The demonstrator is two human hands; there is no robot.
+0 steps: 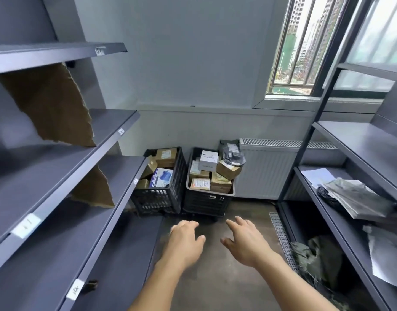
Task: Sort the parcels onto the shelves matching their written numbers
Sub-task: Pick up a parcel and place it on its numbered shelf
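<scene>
view: head, looking down an aisle to the far wall
left hand (186, 237): released, palm down, fingers loosely spread, grasping nothing; in the air over the floor (215, 281), 6 o'clock of frame
right hand (244, 239): released too, palm down, empty; just beside the left hand, not touching it
parcels (200, 184): none in hand; most packed in two crates on the floor by the wall, 12 o'clock from the hands
left crate (158, 202): black lattice, 11 o'clock from the hands; brown cartons and a blue box (161, 178) inside
right crate (206, 204): black, just beside the left crate at its 3 o'clock; brown cartons piled above the rim, white box (208, 162) on top
dark bag (233, 154): top of the pile, 1 o'clock corner of the right crate, against the radiator (267, 171)
left shelves (58, 173): grey tiers, 9 o'clock
shelf labels (26, 225): white tags on the front edges; writing too blurred to read
cardboard pieces (51, 104): two torn brown sheets upright on the left shelves, one tier apart
right shelves (350, 140): grey tiers, 3 o'clock
grey bags (359, 198): lying flat on a right shelf tier; white paper (319, 176) at their 11 o'clock
window (305, 46): barred, 1 o'clock, above the radiator
</scene>
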